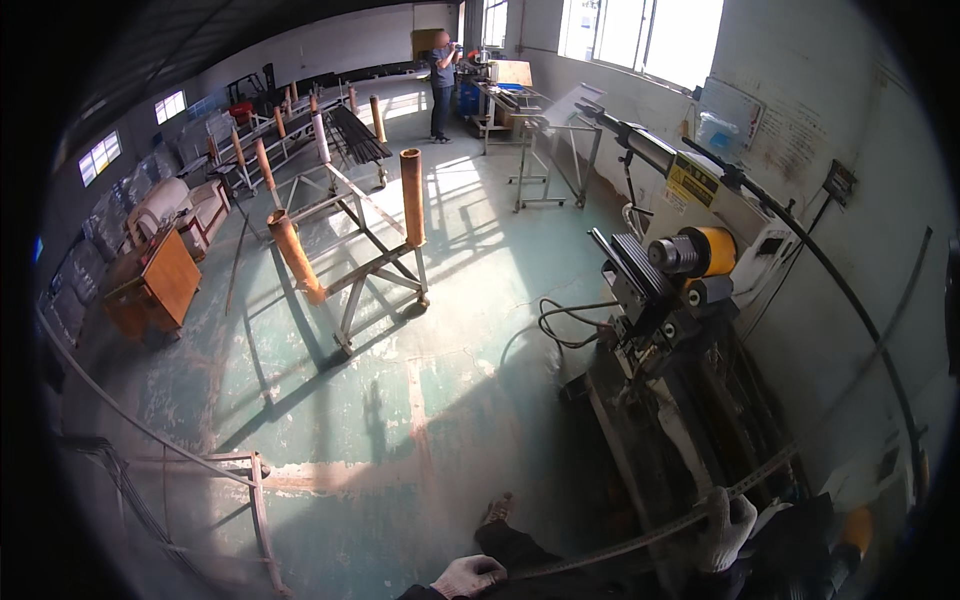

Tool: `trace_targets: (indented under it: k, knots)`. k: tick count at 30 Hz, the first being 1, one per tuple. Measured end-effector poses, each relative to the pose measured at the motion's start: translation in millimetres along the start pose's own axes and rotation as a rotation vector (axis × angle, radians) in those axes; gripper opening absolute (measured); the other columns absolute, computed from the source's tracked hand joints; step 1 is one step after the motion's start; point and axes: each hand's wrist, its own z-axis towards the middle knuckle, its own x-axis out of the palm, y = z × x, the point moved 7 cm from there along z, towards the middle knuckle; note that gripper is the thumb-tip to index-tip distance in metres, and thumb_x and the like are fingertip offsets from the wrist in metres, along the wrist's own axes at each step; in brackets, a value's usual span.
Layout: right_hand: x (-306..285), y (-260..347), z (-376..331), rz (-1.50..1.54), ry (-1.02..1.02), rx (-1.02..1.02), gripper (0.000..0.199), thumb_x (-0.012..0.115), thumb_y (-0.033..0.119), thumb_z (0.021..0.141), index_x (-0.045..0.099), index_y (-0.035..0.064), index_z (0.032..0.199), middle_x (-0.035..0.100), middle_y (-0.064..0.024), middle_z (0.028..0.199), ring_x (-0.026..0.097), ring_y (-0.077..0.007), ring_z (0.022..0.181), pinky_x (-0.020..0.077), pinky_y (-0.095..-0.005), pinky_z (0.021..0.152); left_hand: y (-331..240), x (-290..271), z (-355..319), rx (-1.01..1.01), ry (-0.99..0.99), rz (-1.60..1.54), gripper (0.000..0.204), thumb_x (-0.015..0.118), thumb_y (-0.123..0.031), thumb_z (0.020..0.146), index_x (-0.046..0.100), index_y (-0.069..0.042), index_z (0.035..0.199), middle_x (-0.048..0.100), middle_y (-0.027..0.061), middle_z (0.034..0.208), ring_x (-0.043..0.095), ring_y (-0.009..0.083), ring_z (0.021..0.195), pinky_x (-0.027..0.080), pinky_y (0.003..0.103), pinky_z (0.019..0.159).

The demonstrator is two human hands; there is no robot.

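My left hand (468, 576), gloved in white, sits at the bottom centre of the frame with its fingers clenched around a long thin metal rod (610, 550); my right hand (727, 528), also gloved, is at the lower right, fingers wrapped round the same rod further along. The rod's long axis runs from the lower centre up and to the right, passing through both hands, then sweeping on past the right hand in a long curve along the right edge of the frame and back toward the upper centre; how much of that bend is the lens I cannot tell. The right hand is the nearer one to the bending machine (668, 300), which stands just above and left of it, mid-right in the frame, with a yellow and grey roller head; the rod lies to the right of that head, apart from it.

The floor (400, 400) is worn green paint, scuffed to bare patches, sunlit in the centre; a steel rack with orange-capped posts (360, 250) stands in the upper middle; a wooden cabinet (155, 285) is at the left; another person (441, 85) stands far off at the top, near bright windows (640, 30).
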Motion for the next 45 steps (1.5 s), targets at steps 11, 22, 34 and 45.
trace_targets:
  k: [11,22,34,45]
  knots:
    - [311.8,85.8,196.6,0.206,0.337,-0.002,0.042,0.081,0.026,0.116,0.078,-0.0017,0.084,0.064,0.0003,0.063,0.059,-0.0062,0.059,0.043,-0.03,0.055,-112.3,-227.8,150.5,0.101,-0.143,0.013,0.025,0.079,-0.022,0.111,0.084,0.0,0.122,0.085,0.0137,0.107,0.079,0.0238,0.102,0.063,0.041,0.095]
    - [540.8,113.4,280.2,0.158,0.25,0.084,0.036,0.083,0.022,0.113,0.081,-0.0029,0.087,0.072,-0.0055,0.066,0.065,-0.0093,0.061,0.0487,-0.0305,0.057,-166.7,-445.7,348.1,-0.043,0.114,0.234,0.035,0.076,-0.038,0.115,0.085,-0.004,0.121,0.082,0.0085,0.104,0.076,0.0171,0.102,0.06,0.037,0.096]
    - [750.3,143.6,356.8,-0.059,0.468,-0.064,0.029,0.087,0.023,0.109,0.086,-0.0004,0.092,0.077,-0.0088,0.071,0.073,-0.0165,0.063,0.0562,-0.0354,0.061,-294.6,-590.1,486.8,-0.026,0.324,0.401,0.05,0.075,-0.048,0.115,0.08,-0.002,0.136,0.083,0.0178,0.112,0.078,0.0264,0.108,0.059,0.042,0.1]
    - [875.1,120.4,479.3,0.016,0.77,0.087,0.038,0.083,0.04,0.112,0.089,0.0031,0.115,0.082,-0.0183,0.083,0.084,-0.0251,0.075,0.0626,-0.0389,0.068,-339.7,-671.8,600.0,-0.193,0.161,0.199,0.041,0.082,-0.041,0.114,0.083,0.0,0.118,0.074,0.0004,0.092,0.065,0.0129,0.084,0.055,0.034,0.079]
